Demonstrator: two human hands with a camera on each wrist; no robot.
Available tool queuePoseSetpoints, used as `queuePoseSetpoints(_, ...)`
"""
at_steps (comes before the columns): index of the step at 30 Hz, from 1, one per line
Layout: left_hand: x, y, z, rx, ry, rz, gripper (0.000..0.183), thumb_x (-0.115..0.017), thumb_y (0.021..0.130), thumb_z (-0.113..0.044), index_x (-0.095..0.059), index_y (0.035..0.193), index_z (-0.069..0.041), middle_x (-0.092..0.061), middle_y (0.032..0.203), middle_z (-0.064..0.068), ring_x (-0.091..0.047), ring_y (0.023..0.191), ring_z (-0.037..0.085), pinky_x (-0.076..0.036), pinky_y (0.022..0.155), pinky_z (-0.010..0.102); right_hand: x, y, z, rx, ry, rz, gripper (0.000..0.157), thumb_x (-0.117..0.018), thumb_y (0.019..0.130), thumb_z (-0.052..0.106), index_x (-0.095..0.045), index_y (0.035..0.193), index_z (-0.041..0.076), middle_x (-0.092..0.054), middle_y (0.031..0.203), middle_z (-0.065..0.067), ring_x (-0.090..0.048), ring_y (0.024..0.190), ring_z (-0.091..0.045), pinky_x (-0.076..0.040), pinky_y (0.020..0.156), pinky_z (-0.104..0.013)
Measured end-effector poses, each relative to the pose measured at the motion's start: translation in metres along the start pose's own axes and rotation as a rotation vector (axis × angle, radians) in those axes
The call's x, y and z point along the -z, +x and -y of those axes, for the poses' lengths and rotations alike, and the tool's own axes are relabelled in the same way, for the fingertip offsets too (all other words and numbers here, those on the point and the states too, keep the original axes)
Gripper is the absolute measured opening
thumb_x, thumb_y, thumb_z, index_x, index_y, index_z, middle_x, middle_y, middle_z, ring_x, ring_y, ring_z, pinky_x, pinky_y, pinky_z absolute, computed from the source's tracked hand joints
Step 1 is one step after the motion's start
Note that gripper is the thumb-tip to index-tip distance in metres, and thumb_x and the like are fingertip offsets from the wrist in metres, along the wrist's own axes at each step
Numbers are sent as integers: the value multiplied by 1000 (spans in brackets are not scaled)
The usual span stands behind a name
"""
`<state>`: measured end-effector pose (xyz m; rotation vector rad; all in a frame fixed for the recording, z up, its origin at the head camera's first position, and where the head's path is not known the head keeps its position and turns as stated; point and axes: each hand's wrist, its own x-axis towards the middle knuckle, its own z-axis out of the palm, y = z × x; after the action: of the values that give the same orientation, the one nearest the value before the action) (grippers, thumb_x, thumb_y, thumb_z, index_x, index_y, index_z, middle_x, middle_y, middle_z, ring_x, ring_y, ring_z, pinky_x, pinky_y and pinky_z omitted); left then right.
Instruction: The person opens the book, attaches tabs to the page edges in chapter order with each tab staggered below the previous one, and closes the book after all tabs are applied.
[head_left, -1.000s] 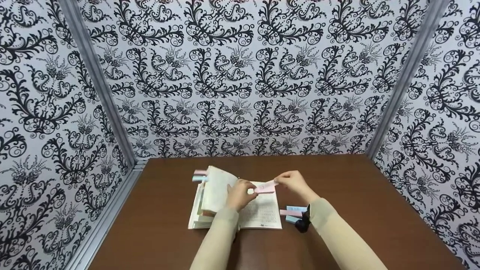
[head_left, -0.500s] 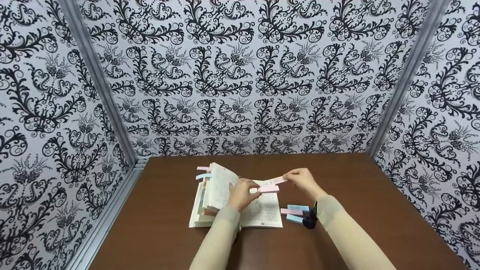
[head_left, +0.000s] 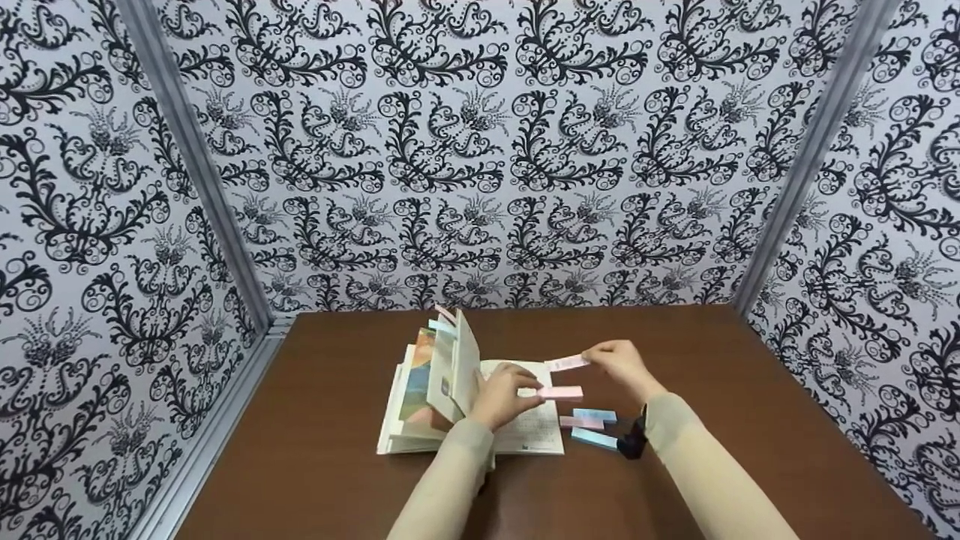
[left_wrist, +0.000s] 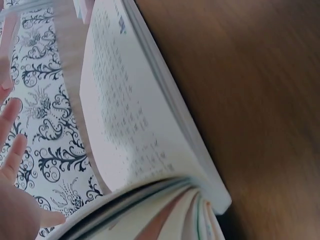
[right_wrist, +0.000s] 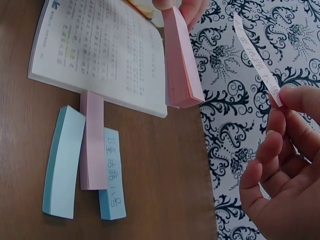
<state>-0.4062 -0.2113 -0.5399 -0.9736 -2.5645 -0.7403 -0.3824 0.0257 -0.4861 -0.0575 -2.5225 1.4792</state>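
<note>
My left hand point(head_left: 501, 397) grips a thick pink sticky-note pad point(right_wrist: 182, 60) by one end, above the right page of an open book point(head_left: 536, 435). In the right wrist view, my right hand point(right_wrist: 285, 170) pinches the end of a single pink sticky note point(right_wrist: 256, 62), a narrow strip with handwriting on it. This strip is separate from the pad and sits to its upper right in the head view. A raised stack of pages point(head_left: 466, 360) stands against the back of my left hand, with pink and blue tabs point(head_left: 442, 325) sticking out at the top.
Beside the book's right edge lie a plain blue sticky-note pad point(right_wrist: 62, 162), a pink pad point(right_wrist: 93, 145) and a blue pad with handwriting point(right_wrist: 115, 175). All rest on a brown wooden table point(head_left: 330, 480). Patterned walls point(head_left: 480, 165) enclose the far side and both flanks.
The pink strip has come off the pad as my right hand drew away to the right. My left hand has shifted right with the pad, and the tabbed pages have risen more upright.
</note>
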Motion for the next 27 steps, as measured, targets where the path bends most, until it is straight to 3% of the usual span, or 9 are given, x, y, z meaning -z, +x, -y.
queuePoseSetpoints(4,-6,-2,-4,-17,-26,10,20,-76,81,-40,-78,95,-27,-67,108,-13,-49,120,15,-14,91,84,4,-1,-8,-20,-18,-10,18,-68,84,10,-74,89,-6,-69,80,-6,-50,57,-11,-42,54,-26)
queuePoseSetpoints(7,-13,-2,-7,-51,-33,11,18,-78,79,-37,-79,93,-25,-67,110,-9,-47,125,22,-16,94,81,6,-1,-13,-29,-13,-17,18,-68,84,10,-74,88,-7,-69,79,-6,-50,57,-11,-43,54,-25)
queuePoseSetpoints(10,-19,-1,-9,-109,-42,-2,18,-79,78,-33,-80,91,-22,-67,111,-3,-45,126,29,-27,104,64,7,-3,-18,-30,-5,-29,18,-68,84,9,-73,88,-8,-68,76,-6,-50,56,-10,-43,54,-26)
queuePoseSetpoints(13,-24,-2,-12,-142,-62,-6,18,-80,77,-30,-80,90,-18,-66,111,2,-45,125,32,-37,104,41,6,-5,-22,-22,3,-28,18,-69,84,9,-73,88,-8,-69,76,-7,-49,55,-9,-44,54,-26)
queuePoseSetpoints(16,-30,-4,-16,-136,-74,-9,17,-81,75,-29,-80,88,-18,-66,111,3,-44,125,31,-37,104,36,6,-7,-27,-30,11,-27,17,-69,83,9,-74,88,-7,-69,77,-8,-49,55,-10,-43,53,-25)
queuePoseSetpoints(21,-44,-12,-21,-127,-222,16,16,-83,73,-18,-79,86,-10,-64,111,8,-39,125,33,-29,109,41,8,-9,-36,-28,-12,-36,17,-69,83,9,-74,86,-6,-69,77,-10,-48,54,-10,-43,53,-26)
queuePoseSetpoints(27,-48,-25,-27,-84,-456,130,32,-79,78,-9,-64,104,2,-72,98,7,-29,132,33,-20,114,36,11,-10,-44,-46,-25,-47,17,-69,83,9,-74,85,-7,-68,76,-12,-46,53,-10,-40,51,-24)
